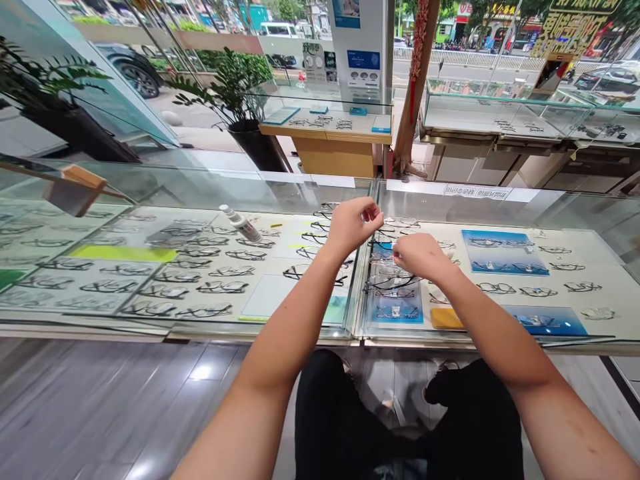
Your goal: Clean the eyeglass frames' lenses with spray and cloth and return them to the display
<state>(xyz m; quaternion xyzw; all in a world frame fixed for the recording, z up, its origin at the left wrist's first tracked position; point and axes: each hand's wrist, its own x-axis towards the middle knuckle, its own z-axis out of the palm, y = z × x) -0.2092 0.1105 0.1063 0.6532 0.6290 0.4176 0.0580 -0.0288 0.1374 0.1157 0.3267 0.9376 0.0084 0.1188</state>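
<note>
My left hand is above the glass display counter, near the joint between its two halves. Its fingers curl toward the thumb, and anything they hold is too small to make out. Just right of it, my right hand is closed over the right half, its fingertips toward the left. Dark-framed glasses show below and left of my right hand; whether the fingers hold part of them is unclear. Rows of glasses lie in the case at left. A blue display board lies under some frames.
A white bottle is at the left half of the counter. An orange-yellow cloth lies near the front edge on the right. Beyond are a potted plant, a wooden post and a second glass case.
</note>
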